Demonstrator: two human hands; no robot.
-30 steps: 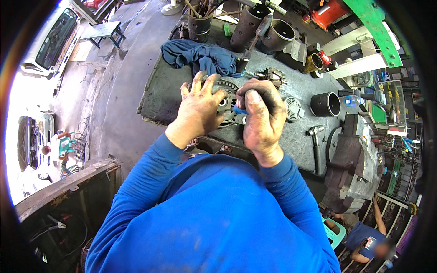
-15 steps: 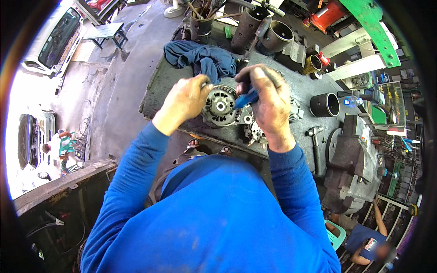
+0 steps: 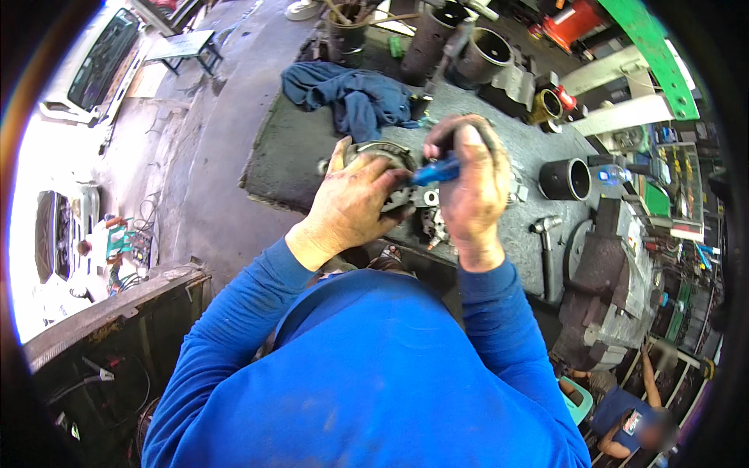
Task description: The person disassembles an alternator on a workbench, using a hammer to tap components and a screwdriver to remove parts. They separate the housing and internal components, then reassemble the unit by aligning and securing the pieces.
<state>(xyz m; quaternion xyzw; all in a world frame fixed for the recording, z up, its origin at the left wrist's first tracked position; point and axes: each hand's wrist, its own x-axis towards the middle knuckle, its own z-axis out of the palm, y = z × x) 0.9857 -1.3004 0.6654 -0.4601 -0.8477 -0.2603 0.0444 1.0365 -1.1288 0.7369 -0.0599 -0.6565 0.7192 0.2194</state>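
On the workbench [image 3: 281, 160], a round metal alternator [image 3: 392, 147] lies largely covered by my left hand [image 3: 351, 195]. The fingers of that hand curve over its top and grip it. My right hand [image 3: 477, 187], dark with grime, is closed around a blue tool [image 3: 437, 170] whose end points left at the alternator. The tool's kind is hidden by my fingers. Silver metal parts [image 3: 433, 225] lie between my hands, and another ribbed metal piece [image 3: 517, 189] shows partly behind my right wrist.
A crumpled dark blue cloth [image 3: 343, 90] lies beyond the alternator. Dark metal cylinders [image 3: 490, 53] stand at the back. To the right are another cylinder [image 3: 566, 179], a plastic bottle [image 3: 613, 174], a hammer [image 3: 548, 253] and a large vise [image 3: 601, 273]. Another person [image 3: 624, 417] is at lower right.
My left hand has come down and right onto the alternator, covering its face. My right hand, still holding the blue tool, has shifted slightly right.
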